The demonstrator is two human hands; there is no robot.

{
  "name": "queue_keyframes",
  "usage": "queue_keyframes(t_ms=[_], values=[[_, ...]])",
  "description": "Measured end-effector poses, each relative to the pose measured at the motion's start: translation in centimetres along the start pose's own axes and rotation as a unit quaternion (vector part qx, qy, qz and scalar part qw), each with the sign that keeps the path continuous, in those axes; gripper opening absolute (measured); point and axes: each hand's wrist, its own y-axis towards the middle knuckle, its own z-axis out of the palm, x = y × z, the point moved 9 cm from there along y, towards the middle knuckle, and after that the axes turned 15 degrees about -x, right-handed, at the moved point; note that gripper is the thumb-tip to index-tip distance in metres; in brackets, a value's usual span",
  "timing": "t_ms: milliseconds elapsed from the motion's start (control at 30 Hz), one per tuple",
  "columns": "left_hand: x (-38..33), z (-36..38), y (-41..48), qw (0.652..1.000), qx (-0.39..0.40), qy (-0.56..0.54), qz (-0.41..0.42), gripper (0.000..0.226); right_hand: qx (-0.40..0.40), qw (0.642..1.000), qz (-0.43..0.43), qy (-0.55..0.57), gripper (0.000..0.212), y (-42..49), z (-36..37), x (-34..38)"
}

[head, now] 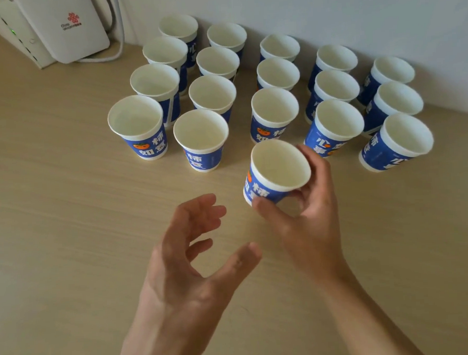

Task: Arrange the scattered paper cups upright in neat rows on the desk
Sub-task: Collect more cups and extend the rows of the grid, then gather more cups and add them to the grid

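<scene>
Since seventeen paper cups (201,139) already stand upright in columns toward the desk's (66,213) far edge, it's nearly done: right hand (308,217) grips one tilted cup (277,172), left hand (193,250) spread wide, holding nothing.

I am seeing open desk (68,240) lying near and left of the cup rows (263,94), giving my hands wide passage. The rows are standing tight, with a gap opening between the second and third. The wall (382,20) is blocking behind; a white router (65,26) is crowding the far-left corner.
</scene>
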Motion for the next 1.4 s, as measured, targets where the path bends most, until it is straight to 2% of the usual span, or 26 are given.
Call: queue_keyframes(t_ms=[167, 633, 933, 1133, 1400], values=[[0.8, -0.6, -0.6, 1.000, -0.010, -0.011, -0.015, 0.076, -0.027, 0.999, -0.034, -0.025, 0.082, 1.5, 1.1, -0.7], [1.6, -1.8, -0.9, 0.999, -0.021, -0.027, -0.015, 0.072, -0.081, 0.996, -0.014, -0.041, 0.081, 2.5, 1.6, -1.9], [1.4, -2.1, -1.2, 1.000, -0.016, -0.023, -0.005, 0.073, -0.080, 0.995, -0.002, -0.065, 0.086, 1.9, 1.0, -2.0], [-0.3, -2.5, -1.6, 1.000, -0.013, -0.011, 0.004, 0.070, -0.098, 0.990, 0.050, -0.092, 0.087, -0.3, -1.3, -2.1], [-8.3, -2.2, -2.9, 1.000, 0.022, 0.012, 0.019, 0.058, -0.157, 0.974, 0.139, -0.085, 0.063, -2.8, -7.6, 3.8]])
